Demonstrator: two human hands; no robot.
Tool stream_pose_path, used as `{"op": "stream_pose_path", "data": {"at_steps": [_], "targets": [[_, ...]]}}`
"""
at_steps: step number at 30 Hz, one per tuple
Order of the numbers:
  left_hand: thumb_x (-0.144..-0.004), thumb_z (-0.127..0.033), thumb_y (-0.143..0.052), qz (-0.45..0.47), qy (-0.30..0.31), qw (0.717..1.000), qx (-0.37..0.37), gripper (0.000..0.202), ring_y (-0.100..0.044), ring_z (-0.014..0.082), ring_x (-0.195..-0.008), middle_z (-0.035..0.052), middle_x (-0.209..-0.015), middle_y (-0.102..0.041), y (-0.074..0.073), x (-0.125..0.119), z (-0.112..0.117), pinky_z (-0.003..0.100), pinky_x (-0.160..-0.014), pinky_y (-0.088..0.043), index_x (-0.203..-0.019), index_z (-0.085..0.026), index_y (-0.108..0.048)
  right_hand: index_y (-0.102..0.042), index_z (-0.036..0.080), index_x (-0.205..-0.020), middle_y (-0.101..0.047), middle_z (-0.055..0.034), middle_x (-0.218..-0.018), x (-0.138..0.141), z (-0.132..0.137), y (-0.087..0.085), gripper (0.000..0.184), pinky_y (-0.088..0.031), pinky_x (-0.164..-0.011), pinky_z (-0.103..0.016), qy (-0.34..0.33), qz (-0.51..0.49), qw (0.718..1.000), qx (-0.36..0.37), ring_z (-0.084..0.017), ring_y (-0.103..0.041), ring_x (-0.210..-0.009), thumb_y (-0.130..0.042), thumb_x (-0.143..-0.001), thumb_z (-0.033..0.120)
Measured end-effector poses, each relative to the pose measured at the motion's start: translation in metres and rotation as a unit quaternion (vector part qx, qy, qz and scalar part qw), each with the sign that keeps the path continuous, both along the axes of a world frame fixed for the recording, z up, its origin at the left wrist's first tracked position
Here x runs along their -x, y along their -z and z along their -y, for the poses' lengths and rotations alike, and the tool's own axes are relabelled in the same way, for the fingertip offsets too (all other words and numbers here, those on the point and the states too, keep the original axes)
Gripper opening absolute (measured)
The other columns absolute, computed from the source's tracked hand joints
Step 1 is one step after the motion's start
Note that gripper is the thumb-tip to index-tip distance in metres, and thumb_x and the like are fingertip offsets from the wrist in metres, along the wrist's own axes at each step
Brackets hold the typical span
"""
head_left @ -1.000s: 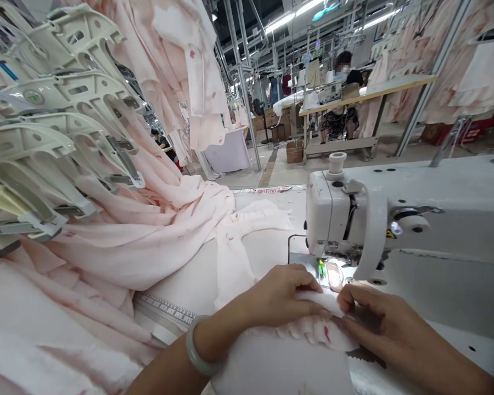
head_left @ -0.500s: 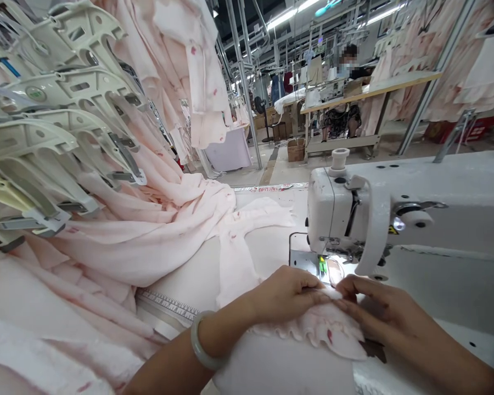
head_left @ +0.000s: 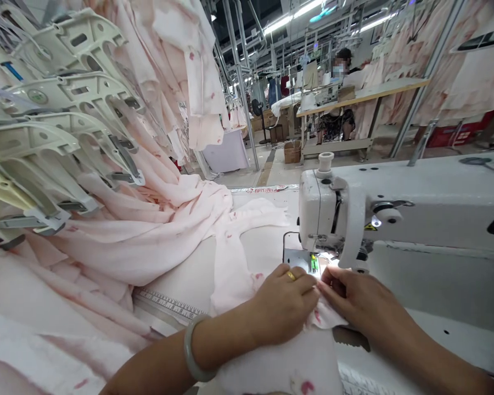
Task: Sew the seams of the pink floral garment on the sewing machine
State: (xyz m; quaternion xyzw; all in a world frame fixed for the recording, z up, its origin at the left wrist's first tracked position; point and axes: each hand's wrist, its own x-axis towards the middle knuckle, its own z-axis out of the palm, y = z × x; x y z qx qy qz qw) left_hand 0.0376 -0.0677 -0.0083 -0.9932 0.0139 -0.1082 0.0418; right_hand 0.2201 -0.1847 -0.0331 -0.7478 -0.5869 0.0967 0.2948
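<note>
A pale pink fabric piece (head_left: 325, 317) with red floral prints lies just in front of the needle area of a white sewing machine (head_left: 319, 208). My left hand (head_left: 286, 302), with a ring and a bangle, is closed on the fabric's left side. Opposite it, my right hand (head_left: 354, 299) pinches the same fabric close to the lit presser foot (head_left: 314, 263). The fingertips of both hands nearly meet there. More of the fabric spreads left of my left hand and hangs down toward my lap. My fingers hide part of the edge.
Pale pink garments (head_left: 148, 241) hang from plastic hanger clamps (head_left: 78, 88) on the left and drape onto the table. A measuring tape strip (head_left: 168, 304) runs along the tabletop. Farther back, a person (head_left: 341, 71) sits at another sewing table (head_left: 362, 97).
Both hands have shifted slightly, and my left hand has curled more, bringing its ring into view. The ruffled edge below the hands has turned under. The view has swung a little right.
</note>
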Motion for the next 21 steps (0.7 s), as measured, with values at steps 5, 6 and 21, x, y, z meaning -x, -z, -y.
{"op": "stream_pose_path", "data": {"at_steps": [5, 6, 21], "targets": [[-0.106, -0.012, -0.047, -0.015, 0.014, 1.0, 0.01, 0.041, -0.069, 0.0257, -0.131, 0.0153, -0.142, -0.072, 0.006, 0.012, 0.0, 0.038, -0.115, -0.053, -0.144, -0.006, -0.061, -0.073, 0.025, -0.103, -0.075, -0.0046, -0.076, -0.02, 0.009, 0.012, 0.039, -0.049, -0.062, -0.038, -0.037, 0.049, 0.996, -0.059, -0.027, -0.072, -0.07, -0.045, -0.107, 0.053], [-0.107, -0.011, -0.045, -0.011, 0.016, 1.0, 0.018, 0.042, -0.067, 0.0255, -0.135, 0.0162, -0.145, -0.071, 0.007, 0.013, -0.001, 0.037, -0.118, -0.051, -0.145, -0.005, -0.061, -0.075, 0.027, -0.108, -0.079, -0.0056, -0.086, -0.025, 0.012, 0.012, 0.041, -0.052, -0.068, -0.039, -0.066, 0.057, 0.994, -0.073, -0.027, -0.074, -0.078, -0.043, -0.109, 0.052], [-0.101, -0.005, -0.047, -0.061, 0.009, 0.993, 0.101, 0.048, -0.058, 0.0294, -0.151, 0.0204, -0.152, -0.067, 0.001, -0.006, -0.025, 0.041, -0.128, -0.048, -0.147, -0.001, -0.061, -0.073, 0.028, -0.102, -0.077, -0.0036, -0.082, -0.031, 0.015, -0.008, 0.05, -0.047, -0.085, -0.044, -0.146, 0.235, 0.954, -0.119, -0.024, -0.071, -0.077, -0.029, -0.119, 0.045]]}}
